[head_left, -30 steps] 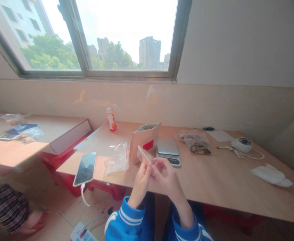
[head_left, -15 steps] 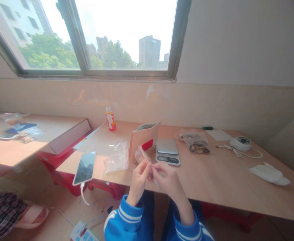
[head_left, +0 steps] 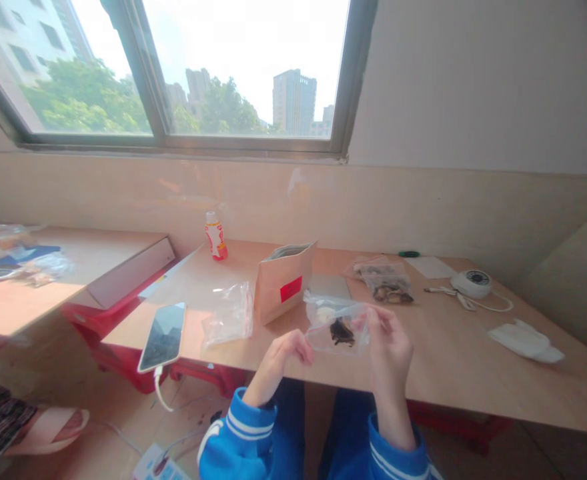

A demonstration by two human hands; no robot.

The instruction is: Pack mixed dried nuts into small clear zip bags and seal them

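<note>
Clear plastic bag held up between both hands, over table, dark dried piece and whitish lump inside. Right hand: thumb and fingers pinching bag's right edge. Left hand: fingers curled, tips at bag's lower-left corner, grip unclear. Kitchen scale just beyond bag. Bag light, soft, slippery; best held by top edge, clear of contents.

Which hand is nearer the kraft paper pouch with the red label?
Left. The left hand sits just in front of the kraft paper pouch, not touching it; the right hand is farther right, gripping the clear plastic bag.
</note>
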